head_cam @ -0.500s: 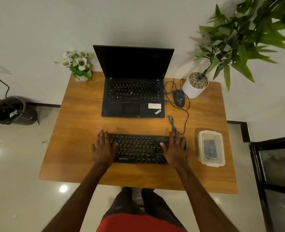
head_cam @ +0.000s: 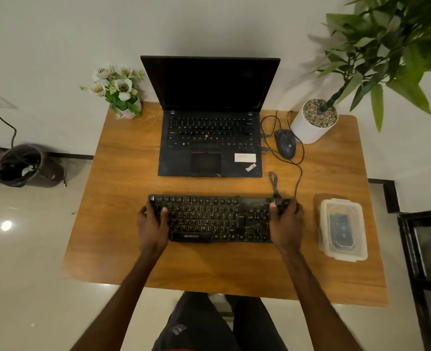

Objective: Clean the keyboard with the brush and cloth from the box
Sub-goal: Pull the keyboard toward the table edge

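Note:
A black keyboard lies across the middle of the wooden table. My left hand grips its left end, thumb on the keys and fingers curled round the edge. My right hand grips the right end the same way. To the right stands a clear plastic box with its lid on; something dark blue shows through the lid. No brush or cloth can be made out apart from that.
An open black laptop stands behind the keyboard. A wired mouse and loose cables lie to its right, beside a white plant pot. A small flower pot sits back left. A black frame stands right of the table.
Both hands lay flat over the ends of the keyboard; now they have slid outward and curled round its left and right ends. The keyboard looks slightly shifted.

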Demonstrator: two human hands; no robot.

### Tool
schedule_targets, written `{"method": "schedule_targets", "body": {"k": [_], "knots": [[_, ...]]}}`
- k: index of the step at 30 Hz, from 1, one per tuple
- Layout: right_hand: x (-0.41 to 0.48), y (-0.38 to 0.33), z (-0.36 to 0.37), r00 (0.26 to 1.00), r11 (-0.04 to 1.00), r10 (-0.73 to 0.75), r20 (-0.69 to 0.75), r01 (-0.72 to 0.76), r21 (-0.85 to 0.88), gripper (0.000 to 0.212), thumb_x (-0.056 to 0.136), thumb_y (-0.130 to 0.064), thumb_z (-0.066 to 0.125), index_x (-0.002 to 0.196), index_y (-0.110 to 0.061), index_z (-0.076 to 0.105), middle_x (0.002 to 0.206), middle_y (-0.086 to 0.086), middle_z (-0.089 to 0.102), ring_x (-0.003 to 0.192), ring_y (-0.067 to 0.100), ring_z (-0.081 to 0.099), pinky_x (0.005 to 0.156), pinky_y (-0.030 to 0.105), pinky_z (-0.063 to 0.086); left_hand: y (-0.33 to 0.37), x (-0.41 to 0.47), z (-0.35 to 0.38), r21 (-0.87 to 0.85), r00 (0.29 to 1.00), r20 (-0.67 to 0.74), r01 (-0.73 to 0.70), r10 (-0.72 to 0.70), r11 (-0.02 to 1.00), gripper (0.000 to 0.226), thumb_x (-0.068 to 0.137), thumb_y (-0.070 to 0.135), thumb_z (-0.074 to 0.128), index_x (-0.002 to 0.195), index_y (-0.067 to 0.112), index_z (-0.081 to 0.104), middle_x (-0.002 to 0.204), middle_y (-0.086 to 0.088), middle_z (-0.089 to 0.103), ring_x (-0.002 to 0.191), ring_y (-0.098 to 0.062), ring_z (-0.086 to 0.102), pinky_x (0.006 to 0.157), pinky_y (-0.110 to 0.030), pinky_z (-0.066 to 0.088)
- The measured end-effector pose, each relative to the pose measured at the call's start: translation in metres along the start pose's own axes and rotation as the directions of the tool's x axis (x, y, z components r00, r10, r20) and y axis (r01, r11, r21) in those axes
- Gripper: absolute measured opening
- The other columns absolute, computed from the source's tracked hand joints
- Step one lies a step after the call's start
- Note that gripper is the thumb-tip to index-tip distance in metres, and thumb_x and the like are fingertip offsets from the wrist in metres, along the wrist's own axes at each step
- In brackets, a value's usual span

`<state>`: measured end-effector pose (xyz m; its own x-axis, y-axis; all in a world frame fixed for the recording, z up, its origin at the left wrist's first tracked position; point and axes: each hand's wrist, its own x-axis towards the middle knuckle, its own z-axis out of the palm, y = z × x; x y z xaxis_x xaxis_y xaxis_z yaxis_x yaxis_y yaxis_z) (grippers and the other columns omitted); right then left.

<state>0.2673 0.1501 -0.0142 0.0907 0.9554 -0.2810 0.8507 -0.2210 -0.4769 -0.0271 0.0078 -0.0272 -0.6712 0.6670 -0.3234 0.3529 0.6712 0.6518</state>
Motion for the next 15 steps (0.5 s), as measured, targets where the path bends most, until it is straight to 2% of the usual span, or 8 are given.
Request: {"method": "schedule_targets", "body": {"k": [2,4,10,13,15], "knots": [[0.010,-0.010,0.000,0.999,0.999,-0.030,-0.018,0.030,-0.031,0.071,0.097,-0.059,0.035,0.148,-0.009,0.028,0.145,0.023,0.036,0.123,0.047,0.044,0.096,0.058,0.045,0.000,0.012,-0.005,-0.003,0.998,0.006,-0.054,0.055,0.999,0.052,0.103,0.043,0.040,0.148,0.016,0.036,0.136,-0.022,0.042,0.126,-0.034,0.040,0.101,-0.040,0.036],[0.017,-0.017,0.002,1.000,0.998,-0.031,-0.002,0.030,-0.057,0.071,0.098,-0.056,0.035,0.150,-0.008,0.027,0.147,0.024,0.033,0.124,0.049,0.041,0.097,0.059,0.041,-0.002,0.024,-0.009,-0.003,0.997,0.021,-0.069,0.069,0.998,0.054,0.102,0.047,0.038,0.146,0.016,0.039,0.132,-0.021,0.044,0.122,-0.036,0.043,0.102,-0.041,0.039],[0.014,-0.018,0.018,0.998,0.996,-0.058,0.038,0.061,-0.067,0.078,0.091,-0.066,0.021,0.148,-0.014,0.032,0.145,0.022,0.035,0.124,0.050,0.042,0.097,0.063,0.040,-0.022,0.045,-0.019,-0.002,0.997,0.005,-0.076,0.076,0.997,0.065,0.094,0.064,0.034,0.141,0.021,0.045,0.128,-0.018,0.046,0.117,-0.036,0.047,0.101,-0.051,0.046],[0.012,-0.014,0.023,0.999,0.993,-0.051,0.015,0.052,-0.103,0.079,0.090,-0.065,0.021,0.148,-0.014,0.033,0.146,0.022,0.035,0.125,0.049,0.041,0.097,0.064,0.039,-0.036,0.046,-0.017,0.034,0.991,0.018,-0.132,0.131,0.991,0.060,0.097,0.060,0.038,0.145,0.024,0.039,0.134,-0.016,0.043,0.123,-0.033,0.044,0.103,-0.049,0.043],[0.012,-0.012,0.027,0.998,0.989,-0.068,-0.013,0.066,-0.133,0.076,0.092,-0.064,0.024,0.148,-0.014,0.032,0.147,0.021,0.034,0.127,0.048,0.040,0.097,0.064,0.039,-0.043,0.043,-0.012,0.095,0.988,0.008,-0.153,0.153,0.984,0.068,0.097,0.064,0.038,0.150,0.023,0.032,0.139,-0.016,0.040,0.128,-0.033,0.041,0.105,-0.051,0.041]]}}
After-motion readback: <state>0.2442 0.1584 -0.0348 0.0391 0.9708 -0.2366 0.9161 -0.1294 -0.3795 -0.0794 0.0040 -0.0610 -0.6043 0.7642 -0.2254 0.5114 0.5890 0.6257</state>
